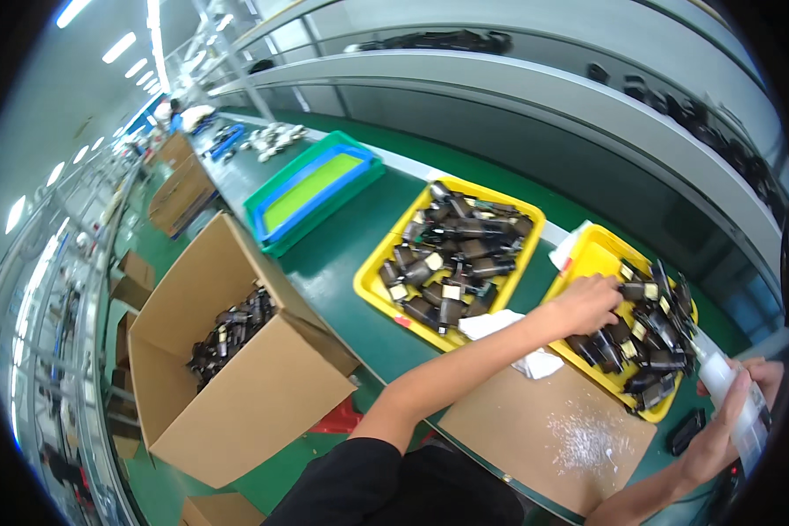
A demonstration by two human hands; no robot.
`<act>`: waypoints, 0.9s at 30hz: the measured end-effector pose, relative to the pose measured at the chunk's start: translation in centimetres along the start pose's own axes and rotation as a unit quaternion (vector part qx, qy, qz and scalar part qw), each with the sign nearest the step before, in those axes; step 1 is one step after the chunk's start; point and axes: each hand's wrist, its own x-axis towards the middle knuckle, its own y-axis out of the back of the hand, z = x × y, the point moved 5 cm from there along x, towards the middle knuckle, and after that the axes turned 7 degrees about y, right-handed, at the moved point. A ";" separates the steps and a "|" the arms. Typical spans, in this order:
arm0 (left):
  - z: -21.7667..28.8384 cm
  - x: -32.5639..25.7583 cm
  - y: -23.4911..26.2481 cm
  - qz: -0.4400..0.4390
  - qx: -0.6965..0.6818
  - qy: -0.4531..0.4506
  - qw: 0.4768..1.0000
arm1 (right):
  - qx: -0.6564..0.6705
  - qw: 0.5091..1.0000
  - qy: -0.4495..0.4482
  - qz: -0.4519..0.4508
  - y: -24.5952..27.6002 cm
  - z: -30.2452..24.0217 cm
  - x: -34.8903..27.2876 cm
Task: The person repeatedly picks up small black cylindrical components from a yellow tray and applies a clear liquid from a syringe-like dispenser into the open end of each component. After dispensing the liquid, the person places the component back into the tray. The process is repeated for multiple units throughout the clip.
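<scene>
My left hand point(587, 302) reaches into the right-hand yellow tray point(581, 263), fingers curled down on a dark brown plastic part point(636, 290); the fingertips are partly hidden among the pile. Several similar parts, some with pale yellow labels, fill that tray. At the right edge my right hand point(719, 438) is closed around a whitish squeeze bottle point(749, 426). Its nozzle points up toward the tray's right side. A white cloth or tissue point(535, 361) lies beneath my left forearm, between the two trays.
Another yellow tray point(373, 294) of dark parts stands left of centre. Cardboard point(500, 416) with white specks covers the near bench. A large open carton point(237, 412) holds more parts at left. Beyond are green and blue trays point(276, 237). A black object point(685, 431) lies near my right hand.
</scene>
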 end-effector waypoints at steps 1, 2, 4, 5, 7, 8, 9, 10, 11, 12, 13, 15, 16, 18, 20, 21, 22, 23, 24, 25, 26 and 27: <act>-0.7 -0.4 -0.3 -0.013 0.011 0.029 0.999 | 0.033 0.999 -0.029 -0.001 -0.6 0.4 -0.1; -0.5 0.0 -0.3 -0.027 0.011 0.041 0.999 | 0.047 0.998 -0.051 0.005 -0.5 0.3 0.1; -1.3 0.6 -1.6 -0.026 -0.010 0.085 0.996 | 0.015 1.000 -0.027 0.003 -0.9 -0.4 0.4; -1.7 0.7 -1.7 -0.010 0.007 0.083 0.996 | 0.011 1.000 -0.021 0.008 -1.2 -0.8 0.6; -2.5 0.8 -2.5 -0.004 0.033 0.086 0.996 | 0.021 0.999 -0.033 0.027 -1.4 -1.1 0.6; -2.9 0.8 -2.3 -0.009 0.053 0.095 0.994 | 0.032 0.998 -0.036 0.031 -1.3 -1.2 0.7; -2.5 0.8 -1.6 -0.036 0.063 0.110 0.991 | 0.049 0.997 -0.038 0.039 -1.1 -1.2 0.8; -2.0 1.1 -1.1 -0.062 0.073 0.123 0.988 | 0.040 0.998 -0.024 0.036 -0.7 -1.0 0.8; -2.2 0.9 -0.8 -0.051 0.078 0.107 0.990 | 0.052 0.998 -0.019 0.044 -0.5 -0.9 0.8; -2.2 0.9 -0.8 -0.040 0.083 0.092 0.992 | 0.064 0.997 -0.013 0.050 -0.4 -0.8 0.8; -2.1 0.9 -0.5 -0.049 0.083 0.140 0.985 | 0.054 0.997 -0.003 0.046 -0.5 -0.7 0.8; -1.7 1.3 -0.9 -0.046 0.167 0.153 0.973 | 0.035 0.999 0.016 0.037 -0.7 -0.6 0.7; -1.4 1.6 -1.0 -0.051 0.204 0.156 0.965 | 0.030 0.999 0.015 0.039 -0.7 -0.6 0.7; -0.5 2.0 -1.7 -0.050 0.195 0.166 0.965 | 0.022 0.999 0.014 0.043 -0.7 -0.6 0.7; -0.5 2.3 -2.1 -0.056 0.158 0.185 0.968 | 0.018 0.999 0.018 0.043 -0.7 -0.5 0.7; -0.8 2.6 -2.3 -0.064 0.125 0.198 0.970 | 0.017 0.999 0.021 0.043 -0.7 -0.5 0.7; -1.2 2.7 -2.4 -0.072 0.094 0.211 0.970 | 0.017 0.999 0.018 0.045 -0.7 -0.5 0.7; -1.8 2.6 -2.5 -0.041 0.082 0.187 0.978 | 0.018 0.999 0.015 0.048 -0.7 -0.5 0.8; -2.3 2.4 -2.7 -0.050 0.071 0.180 0.980 | 0.019 0.998 0.012 0.050 -0.7 -0.5 0.8; -2.6 2.2 -2.5 -0.060 0.062 0.173 0.981 | 0.022 0.999 0.011 0.047 -0.7 -0.5 0.8; -2.9 2.0 -2.3 -0.070 0.052 0.165 0.982 | 0.024 0.999 0.009 0.044 -0.7 -0.5 0.8; -3.1 1.9 -1.7 -0.054 0.021 0.164 0.985 | 0.028 0.999 0.008 0.041 -0.8 -0.5 0.9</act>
